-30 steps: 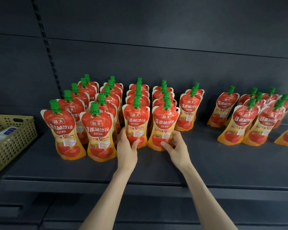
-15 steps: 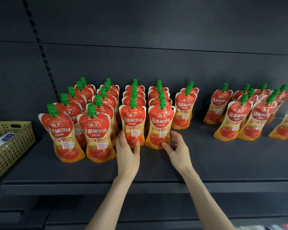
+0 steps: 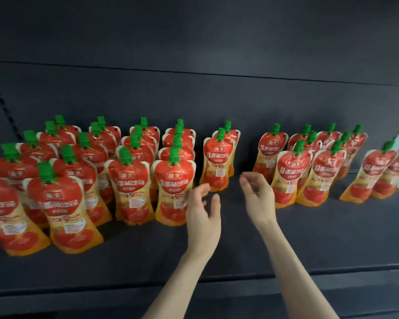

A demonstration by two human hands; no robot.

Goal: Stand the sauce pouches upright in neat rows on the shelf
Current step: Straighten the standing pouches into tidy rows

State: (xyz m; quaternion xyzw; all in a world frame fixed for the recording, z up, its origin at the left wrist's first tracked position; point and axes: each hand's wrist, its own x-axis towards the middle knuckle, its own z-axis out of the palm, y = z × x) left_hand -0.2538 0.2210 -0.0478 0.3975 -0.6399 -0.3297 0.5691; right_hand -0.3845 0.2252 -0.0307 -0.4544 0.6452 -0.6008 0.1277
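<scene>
Both forearms rise from 6 o'clock over the shelf point(image 3: 309, 245); the left hand point(image 3: 203, 212) and right hand point(image 3: 259, 201) hover side by side, fingers relaxed and lightly curved, holding nothing. Sauce pouches point(image 3: 174, 187) stand upright in packed rows at 9 o'clock of the left hand, the nearest just beside its fingers. A pair point(image 3: 218, 162) stands at 12 o'clock between the hands, and a looser group point(image 3: 318, 176) at 3 o'clock of the right hand.
</scene>
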